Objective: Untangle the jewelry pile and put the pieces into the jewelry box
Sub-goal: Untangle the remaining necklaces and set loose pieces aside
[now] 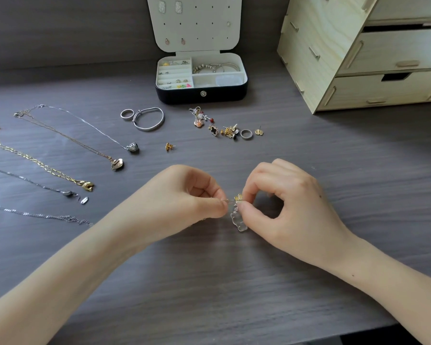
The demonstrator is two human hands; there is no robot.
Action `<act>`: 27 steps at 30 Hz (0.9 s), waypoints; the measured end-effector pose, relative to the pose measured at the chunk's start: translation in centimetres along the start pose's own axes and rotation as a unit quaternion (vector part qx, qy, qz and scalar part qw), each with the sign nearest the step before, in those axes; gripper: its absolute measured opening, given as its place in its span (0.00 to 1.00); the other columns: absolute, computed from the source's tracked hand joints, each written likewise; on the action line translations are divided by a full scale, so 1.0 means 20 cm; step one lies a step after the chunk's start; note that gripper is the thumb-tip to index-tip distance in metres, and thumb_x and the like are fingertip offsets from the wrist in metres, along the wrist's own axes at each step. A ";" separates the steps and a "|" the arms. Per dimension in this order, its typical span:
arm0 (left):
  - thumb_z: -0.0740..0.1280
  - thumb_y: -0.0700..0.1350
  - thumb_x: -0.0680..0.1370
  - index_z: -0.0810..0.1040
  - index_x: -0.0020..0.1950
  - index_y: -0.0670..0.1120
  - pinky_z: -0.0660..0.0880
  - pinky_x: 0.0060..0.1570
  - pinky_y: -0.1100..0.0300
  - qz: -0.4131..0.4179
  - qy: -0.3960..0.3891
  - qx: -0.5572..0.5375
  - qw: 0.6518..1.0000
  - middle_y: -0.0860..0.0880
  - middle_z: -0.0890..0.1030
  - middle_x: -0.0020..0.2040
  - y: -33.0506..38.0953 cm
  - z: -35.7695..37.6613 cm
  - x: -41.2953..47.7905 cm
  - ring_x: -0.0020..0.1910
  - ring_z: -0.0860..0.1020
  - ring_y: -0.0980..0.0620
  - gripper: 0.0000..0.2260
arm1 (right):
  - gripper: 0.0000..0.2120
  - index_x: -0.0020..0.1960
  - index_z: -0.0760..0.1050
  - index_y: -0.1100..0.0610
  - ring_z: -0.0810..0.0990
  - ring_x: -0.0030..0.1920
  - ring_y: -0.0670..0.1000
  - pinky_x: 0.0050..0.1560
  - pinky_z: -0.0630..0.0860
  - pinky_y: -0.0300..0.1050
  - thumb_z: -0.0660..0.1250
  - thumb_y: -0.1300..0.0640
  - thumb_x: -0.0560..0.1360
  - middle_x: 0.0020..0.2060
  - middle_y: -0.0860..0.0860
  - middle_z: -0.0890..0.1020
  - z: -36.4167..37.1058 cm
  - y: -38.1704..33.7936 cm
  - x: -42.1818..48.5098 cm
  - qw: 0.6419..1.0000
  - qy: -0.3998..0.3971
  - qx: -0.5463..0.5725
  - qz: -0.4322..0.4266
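Dark grey wood-grain tabletop (234, 282) fills the room's near side, and both bare forearms reach in over it. The left hand (192, 192) pinches a thin metal end of a small trinket (238, 220) between thumb and forefinger, its other fingers curled into the palm. The right hand (284, 195) pinches the gold part of the same trinket with thumb and forefinger, the remaining fingers arched over the table. A clear, lumpy charm dangles from it between the two hands.

Off to the left, several necklaces (117, 164) lie stretched out side by side, apart from one another. Beyond the hands sits a lone gold stud (169, 147), then a silver bangle (148, 119) touching a ring (127, 114). To their right is the remaining jewelry pile (224, 125) of earrings and a ring. Just behind it stands the black jewelry box (200, 93), lid up, with pieces in its compartments. A pale wooden drawer unit (358, 58) stands at the far right.
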State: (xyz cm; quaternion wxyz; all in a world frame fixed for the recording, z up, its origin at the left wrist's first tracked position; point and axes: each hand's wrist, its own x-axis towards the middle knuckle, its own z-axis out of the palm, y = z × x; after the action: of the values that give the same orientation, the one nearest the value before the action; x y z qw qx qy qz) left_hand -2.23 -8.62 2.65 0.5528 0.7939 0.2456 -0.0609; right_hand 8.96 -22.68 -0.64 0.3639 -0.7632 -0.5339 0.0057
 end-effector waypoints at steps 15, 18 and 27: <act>0.67 0.51 0.66 0.79 0.40 0.54 0.68 0.36 0.60 0.007 0.038 0.091 0.995 0.49 0.81 0.33 -0.02 0.03 0.01 0.29 0.72 0.55 0.05 | 0.08 0.32 0.75 0.60 0.74 0.28 0.45 0.31 0.72 0.40 0.70 0.68 0.67 0.28 0.52 0.79 -0.05 -0.01 0.01 0.961 -0.067 0.229 0.141; 0.69 0.46 0.70 0.79 0.36 0.49 0.66 0.35 0.61 0.008 0.065 0.120 0.991 0.52 0.78 0.27 -0.02 0.04 0.01 0.27 0.70 0.56 0.04 | 0.10 0.35 0.74 0.58 0.72 0.29 0.50 0.31 0.70 0.42 0.70 0.70 0.67 0.30 0.55 0.79 -0.06 -0.02 0.02 0.955 -0.066 0.247 0.151; 0.70 0.45 0.71 0.80 0.36 0.47 0.66 0.33 0.62 -0.001 0.053 0.076 0.996 0.54 0.76 0.26 -0.01 0.02 0.00 0.28 0.69 0.55 0.04 | 0.11 0.37 0.74 0.56 0.71 0.30 0.48 0.32 0.69 0.39 0.69 0.71 0.67 0.30 0.52 0.80 -0.08 -0.01 0.03 0.942 -0.095 0.273 0.169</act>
State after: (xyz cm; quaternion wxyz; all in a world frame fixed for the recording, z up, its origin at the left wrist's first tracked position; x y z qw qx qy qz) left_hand -2.19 -8.83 2.32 0.4773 0.8354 0.2699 -0.0379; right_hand 9.65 -23.07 1.00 0.4996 -0.7093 -0.4072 0.2857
